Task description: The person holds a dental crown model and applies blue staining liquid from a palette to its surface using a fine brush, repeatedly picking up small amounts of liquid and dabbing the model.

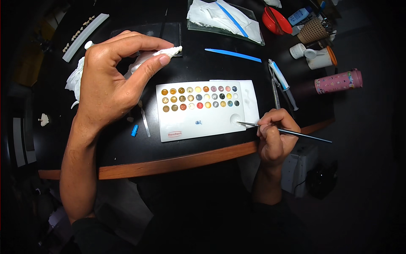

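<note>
My left hand (108, 80) is raised left of the palette. Its thumb and fingertips pinch a small white lumpy piece (171, 51), perhaps a row of dental crowns; its far side is hidden. My right hand (277, 135) grips a thin dark paintbrush (311, 136) like a pen. The brush tip touches or hovers just over the shallow round well (236, 120) of a white palette (215, 127); I cannot tell which. Rows of small colour wells line the palette's upper half, in browns, yellows, reds, greys and blues. A blue smear (198, 122) marks its lower middle.
A white sheet (251, 101) lies partly under the palette. Around it are a blue strip (233, 55), metal tweezers (275, 91), a syringe (284, 86), a blue cap (135, 130) and a pink bottle (338, 82). Behind stand a glass tray (258, 41) with tissue and a red bowl (270, 26).
</note>
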### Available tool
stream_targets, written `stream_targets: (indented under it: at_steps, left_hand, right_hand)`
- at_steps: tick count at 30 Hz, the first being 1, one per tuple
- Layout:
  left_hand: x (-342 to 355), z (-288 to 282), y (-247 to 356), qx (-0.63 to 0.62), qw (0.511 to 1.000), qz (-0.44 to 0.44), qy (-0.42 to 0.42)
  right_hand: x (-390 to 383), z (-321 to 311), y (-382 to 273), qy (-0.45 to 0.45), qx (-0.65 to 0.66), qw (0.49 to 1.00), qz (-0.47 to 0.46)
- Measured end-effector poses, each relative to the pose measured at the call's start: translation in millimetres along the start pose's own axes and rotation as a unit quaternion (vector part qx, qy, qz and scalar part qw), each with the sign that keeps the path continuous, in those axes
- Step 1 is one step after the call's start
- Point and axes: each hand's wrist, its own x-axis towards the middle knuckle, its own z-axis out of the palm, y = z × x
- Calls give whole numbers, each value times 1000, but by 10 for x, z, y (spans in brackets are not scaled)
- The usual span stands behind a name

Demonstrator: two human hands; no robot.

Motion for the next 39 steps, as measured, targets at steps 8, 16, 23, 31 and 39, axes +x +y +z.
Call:
stream_targets:
  at_steps: [8, 16, 23, 31, 39]
  left_hand:
    - [9, 14, -16, -56, 998, 8, 8]
    - [30, -62, 45, -48, 998, 24, 39]
    - [59, -95, 77, -36, 993, 82, 81]
    - [22, -88, 152, -50, 991, 95, 81]
    - [-12, -26, 186, -113, 988, 88, 58]
  right_hand:
    - [-18, -13, 8, 2, 54, 998, -28]
    - [469, 230, -348, -132, 124, 976, -123]
    - [1208, 588, -495, -268, 100, 914, -289]
    - [1046, 750, -292, -258, 223, 914, -219]
    - [961, 787, -220, -259, 281, 891, -244]
